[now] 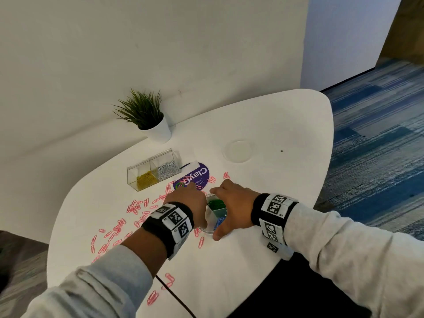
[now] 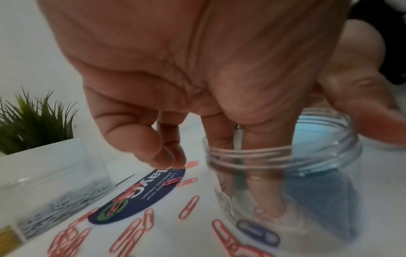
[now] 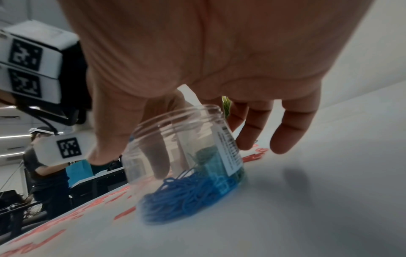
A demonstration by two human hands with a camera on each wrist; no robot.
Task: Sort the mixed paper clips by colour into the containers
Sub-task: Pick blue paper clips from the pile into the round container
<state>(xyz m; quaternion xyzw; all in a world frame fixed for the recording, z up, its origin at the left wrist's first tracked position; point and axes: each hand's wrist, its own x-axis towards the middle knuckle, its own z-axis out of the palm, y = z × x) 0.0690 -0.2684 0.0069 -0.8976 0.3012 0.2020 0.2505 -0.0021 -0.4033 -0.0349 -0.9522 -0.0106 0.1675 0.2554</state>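
Observation:
A round clear jar (image 1: 211, 218) with inner dividers stands near the table's middle and holds green clips (image 1: 215, 204) and blue clips (image 1: 219, 222). My left hand (image 1: 199, 212) reaches in from above. Two straight fingers (image 2: 270, 200) touch the jar (image 2: 318, 173) floor beside a divider, near a single blue clip (image 2: 258, 233), and nothing shows between them. My right hand (image 1: 229, 210) grips the jar (image 3: 175, 139) from the side, thumb (image 3: 114, 139) near, fingers far. Several pink clips (image 1: 119, 228) lie scattered on the table to the left.
A clear two-part box (image 1: 142, 171) behind the left hand holds yellow clips (image 1: 146, 179) and silver clips (image 1: 167, 172). A purple sticker (image 1: 202, 174), a potted plant (image 1: 149, 118) and a clear lid (image 1: 238, 150) lie further back. A black cable (image 1: 174, 297) crosses the near edge.

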